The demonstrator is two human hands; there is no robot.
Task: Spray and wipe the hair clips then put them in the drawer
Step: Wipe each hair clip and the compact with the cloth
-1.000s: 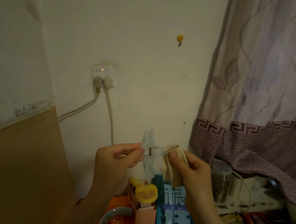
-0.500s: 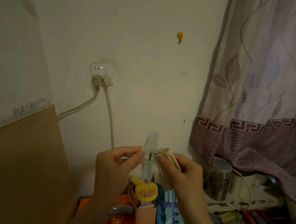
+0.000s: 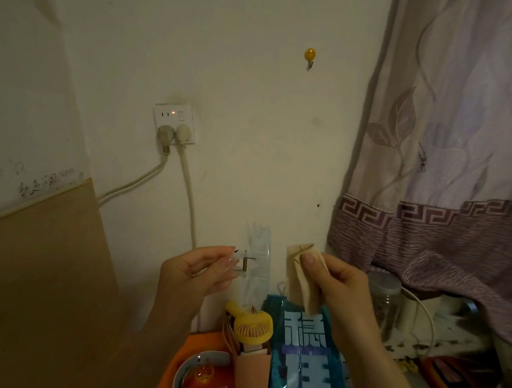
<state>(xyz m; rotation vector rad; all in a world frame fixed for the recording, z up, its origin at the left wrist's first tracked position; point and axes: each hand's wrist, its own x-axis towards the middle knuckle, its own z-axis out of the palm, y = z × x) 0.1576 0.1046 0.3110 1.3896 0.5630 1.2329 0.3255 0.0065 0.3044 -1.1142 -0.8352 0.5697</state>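
Observation:
A clear plastic hair clip (image 3: 257,257) with a small metal spring stands upright in front of the wall. My left hand (image 3: 199,270) pinches it at the hinge between thumb and fingertips. My right hand (image 3: 336,284) grips a folded beige cloth (image 3: 301,277), held a little to the right of the clip and apart from it. No drawer and no spray bottle are in view.
Below my hands stand a yellow mini fan (image 3: 252,326) in a pink holder, a blue printed pouch (image 3: 307,357) and a red-and-white bowl (image 3: 206,381). A glass jar (image 3: 384,299) sits under the purple curtain (image 3: 458,183). A wooden board (image 3: 34,281) leans at left. Two cables hang from the wall socket (image 3: 175,122).
The cloth was against the clip's hinge; my right hand has now drawn it away to the right, leaving a gap. My left hand keeps the clip upright.

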